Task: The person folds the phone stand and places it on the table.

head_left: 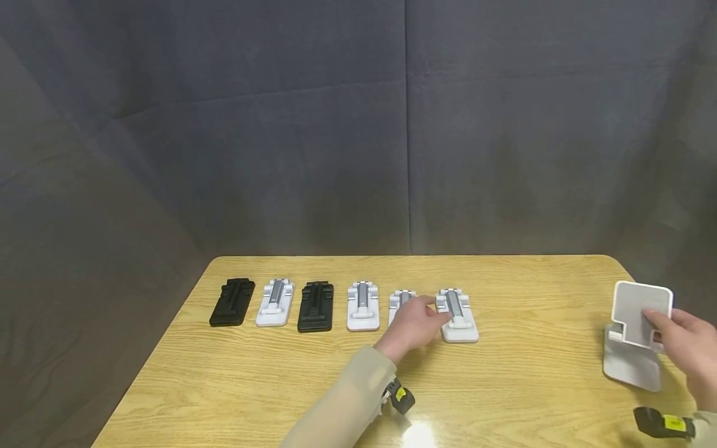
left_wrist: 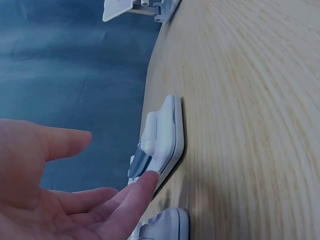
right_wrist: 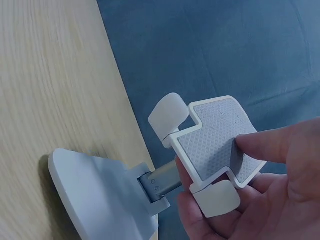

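My right hand (head_left: 691, 345) pinches the top plate of an unfolded white phone stand (head_left: 641, 305), thumb on the grey textured pad. In the right wrist view the plate (right_wrist: 215, 137) is tilted, and its base (right_wrist: 102, 192) stands on the table, joined by a metal arm. My left hand (head_left: 417, 320) reaches over the row of folded stands, thumb and fingers spread apart. One fingertip (left_wrist: 148, 179) is at the side of the rightmost folded white phone stand (head_left: 463, 330); whether it presses on it I cannot tell. Another folded white stand (head_left: 400, 298) is partly hidden behind this hand.
Further left on the wooden table (head_left: 224, 386) lie a white folded stand (head_left: 363, 308), a black one (head_left: 315, 308), another white one (head_left: 276, 305) and another black one (head_left: 232, 302). A dark curtain (head_left: 313, 137) hangs behind the table's far edge.
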Demonstrator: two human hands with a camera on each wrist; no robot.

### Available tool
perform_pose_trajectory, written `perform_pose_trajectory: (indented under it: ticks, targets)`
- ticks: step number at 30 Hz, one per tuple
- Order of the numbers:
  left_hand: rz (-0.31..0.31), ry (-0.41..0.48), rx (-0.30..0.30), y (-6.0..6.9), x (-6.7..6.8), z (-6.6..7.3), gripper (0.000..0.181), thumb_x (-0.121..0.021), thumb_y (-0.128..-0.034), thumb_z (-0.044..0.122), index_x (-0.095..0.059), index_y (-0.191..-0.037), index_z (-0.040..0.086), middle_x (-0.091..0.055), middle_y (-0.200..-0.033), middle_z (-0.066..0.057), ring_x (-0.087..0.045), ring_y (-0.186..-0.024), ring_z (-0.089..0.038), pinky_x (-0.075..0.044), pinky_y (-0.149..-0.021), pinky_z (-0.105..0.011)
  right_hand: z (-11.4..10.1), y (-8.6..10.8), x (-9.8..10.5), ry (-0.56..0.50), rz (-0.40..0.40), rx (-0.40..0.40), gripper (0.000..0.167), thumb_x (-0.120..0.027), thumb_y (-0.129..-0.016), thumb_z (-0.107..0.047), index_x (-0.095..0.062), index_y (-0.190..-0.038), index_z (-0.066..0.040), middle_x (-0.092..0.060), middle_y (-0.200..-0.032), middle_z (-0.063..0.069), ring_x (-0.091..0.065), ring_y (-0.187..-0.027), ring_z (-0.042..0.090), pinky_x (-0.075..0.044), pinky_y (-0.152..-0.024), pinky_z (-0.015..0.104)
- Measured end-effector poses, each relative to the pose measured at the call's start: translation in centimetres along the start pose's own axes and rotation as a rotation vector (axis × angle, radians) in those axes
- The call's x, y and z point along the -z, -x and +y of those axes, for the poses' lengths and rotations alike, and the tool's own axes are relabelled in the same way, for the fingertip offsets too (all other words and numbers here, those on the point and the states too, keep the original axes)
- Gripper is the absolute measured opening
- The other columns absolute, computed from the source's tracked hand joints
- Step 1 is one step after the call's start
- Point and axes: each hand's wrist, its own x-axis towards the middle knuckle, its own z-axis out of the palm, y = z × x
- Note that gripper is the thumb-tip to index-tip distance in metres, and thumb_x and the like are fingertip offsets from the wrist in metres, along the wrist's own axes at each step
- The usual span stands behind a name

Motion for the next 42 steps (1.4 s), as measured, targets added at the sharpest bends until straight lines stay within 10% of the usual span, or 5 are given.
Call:
perform_pose_trajectory:
  ticks: [10,16,22,38,42]
  targets:
    - [0.009,0.098,0.001,0.1,0.8,-0.2,0.052,-0.068,-0.0974,0.039,-0.06,-0.14,0.011,-0.069,-0.107,-0.001,-0.064,-0.076,-0.01,-0.056,-0.073,-0.034,-5.3,2.5,-1.1,0.006,0.009,0.028,0.067,-0.039,-0.109,-0.039,-0.035,-0.143,0.019,-0.063,-0.108,0.021,-0.042,-0.086,-0.004,-0.033,-0.099,0.067]
    - [0.031,0.122,-0.033,-0.1,1.4,-0.3,0.046,-0.067,-0.0982,0.038,-0.063,-0.136,0.012,-0.069,-0.106,-0.001,-0.064,-0.078,-0.01,-0.056,-0.075,-0.033,-6.6,2.5,-1.5,-0.093,-0.014,0.128,0.052,-0.046,-0.108,-0.04,-0.052,-0.129,0.008,-0.052,-0.087,-0.033,-0.048,-0.083,-0.011,-0.037,-0.087,0.031]
    - [0.067,0.17,-0.054,-0.2,1.8,-0.4,0.042,-0.068,-0.098,0.037,-0.065,-0.132,0.013,-0.069,-0.102,0.001,-0.065,-0.078,-0.01,-0.056,-0.073,-0.032,-8.6,2.9,-2.0,-0.189,-0.034,0.192,0.021,-0.053,-0.106,-0.038,-0.059,-0.114,-0.019,-0.058,-0.091,-0.029,-0.054,-0.084,-0.007,-0.039,-0.065,0.014]
    - [0.12,0.178,-0.083,-0.2,2.2,-0.5,0.047,-0.069,-0.0951,0.047,-0.067,-0.129,0.014,-0.069,-0.105,0.0,-0.065,-0.085,-0.012,-0.055,-0.081,-0.037,-13.3,4.4,-5.0,-0.252,-0.09,0.236,0.041,-0.052,-0.107,-0.04,-0.056,-0.133,-0.009,-0.058,-0.102,-0.027,-0.058,-0.091,-0.008,-0.03,-0.111,0.054]
    - [0.121,0.182,-0.083,-0.2,2.2,-0.5,0.049,-0.068,-0.0948,0.048,-0.066,-0.13,0.014,-0.069,-0.106,-0.001,-0.066,-0.084,-0.012,-0.055,-0.082,-0.038,-14.4,4.4,-6.0,-0.254,-0.101,0.295,0.047,-0.052,-0.107,-0.036,-0.054,-0.135,0.002,-0.061,-0.1,-0.026,-0.061,-0.09,-0.006,-0.044,-0.094,0.025]
